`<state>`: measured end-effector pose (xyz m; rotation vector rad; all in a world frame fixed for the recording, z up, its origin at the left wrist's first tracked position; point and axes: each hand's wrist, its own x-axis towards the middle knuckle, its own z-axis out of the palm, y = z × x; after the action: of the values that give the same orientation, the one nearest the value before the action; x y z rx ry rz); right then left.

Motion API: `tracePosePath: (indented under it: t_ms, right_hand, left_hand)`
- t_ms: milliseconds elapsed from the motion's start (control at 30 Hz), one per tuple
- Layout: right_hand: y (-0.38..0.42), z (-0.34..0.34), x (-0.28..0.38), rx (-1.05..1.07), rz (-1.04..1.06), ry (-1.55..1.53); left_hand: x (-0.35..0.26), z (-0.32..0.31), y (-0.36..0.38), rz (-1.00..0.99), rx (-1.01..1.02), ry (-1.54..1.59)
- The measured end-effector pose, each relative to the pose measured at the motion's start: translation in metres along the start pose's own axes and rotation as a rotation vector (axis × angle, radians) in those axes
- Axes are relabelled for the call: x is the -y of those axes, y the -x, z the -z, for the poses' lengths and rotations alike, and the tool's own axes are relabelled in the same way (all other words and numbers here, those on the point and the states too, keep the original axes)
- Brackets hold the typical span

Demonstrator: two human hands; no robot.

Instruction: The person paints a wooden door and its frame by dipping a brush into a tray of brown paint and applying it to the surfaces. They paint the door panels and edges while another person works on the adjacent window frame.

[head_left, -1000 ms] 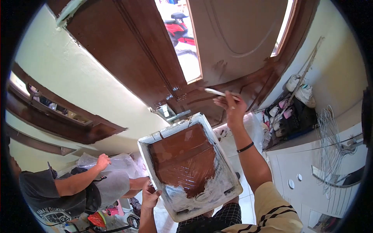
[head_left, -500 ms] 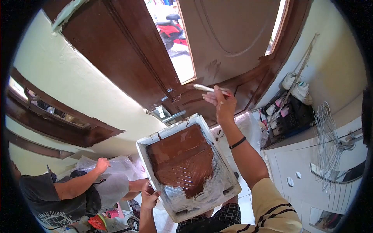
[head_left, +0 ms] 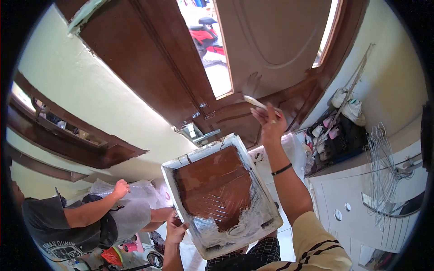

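My left hand (head_left: 176, 231) grips the left edge of a white paint tray (head_left: 171, 180), its thumb over the rim. Brown paint (head_left: 212, 189) fills most of the tray, and the shallow ribbed end nearest me is smeared white. My right hand (head_left: 272, 125) is closed around a slim, pale painting tool (head_left: 254, 102) with some red at the hand; its kind does not show clearly. The tool's far end overlaps the lower part of a brown panelled door (head_left: 275, 36), where darker wet-looking brown borders a duller panel.
Another person (head_left: 90, 217) is at the lower left, one forearm raised. A metal door handle (head_left: 205, 136) juts out beyond the tray. To the right are a rack with bags (head_left: 343, 135), a leaning stick (head_left: 361, 67), and tangled wire (head_left: 382, 162) over a white panel.
My right hand and the tool have shifted to the right and slightly down along the door's lower part. The left hand still holds the tray, and the view has tilted slightly.
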<state>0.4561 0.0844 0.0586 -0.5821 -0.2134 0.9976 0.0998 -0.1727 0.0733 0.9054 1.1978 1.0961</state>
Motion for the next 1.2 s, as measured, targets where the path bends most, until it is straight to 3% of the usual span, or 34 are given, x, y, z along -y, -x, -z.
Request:
tracePosePath:
  t_ms: [167,300,433,567,800,967,1100,1200]
  right_hand:
    - [0.014,0.002,-0.005,0.085,-0.074,0.156]
    - [0.004,-0.010,-0.007,0.078,-0.033,0.045]
    - [-0.005,0.015,0.007,-0.073,0.028,-0.037]
    - [0.012,0.005,-0.005,0.059,-0.071,0.100]
    - [0.002,-0.002,0.013,0.000,0.072,0.045]
    - [0.009,0.003,-0.014,0.065,-0.099,0.154]
    - [-0.012,0.014,-0.012,-0.022,0.076,0.061]
    - [-0.004,0.022,0.003,-0.038,0.069,0.057]
  left_hand:
    - [0.003,-0.001,0.000,-0.024,-0.001,0.021]
    - [-0.001,-0.004,0.000,-0.015,-0.001,0.023]
    - [0.004,0.003,-0.001,-0.060,0.039,0.052]
    - [0.002,0.001,-0.002,-0.063,0.047,0.061]
    - [-0.005,-0.004,-0.002,-0.005,0.013,-0.005]
    - [-0.003,-0.001,-0.004,-0.045,0.059,0.062]
    - [-0.003,0.000,-0.003,-0.047,0.068,0.059]
    - [-0.008,-0.007,-0.001,-0.007,0.015,-0.018]
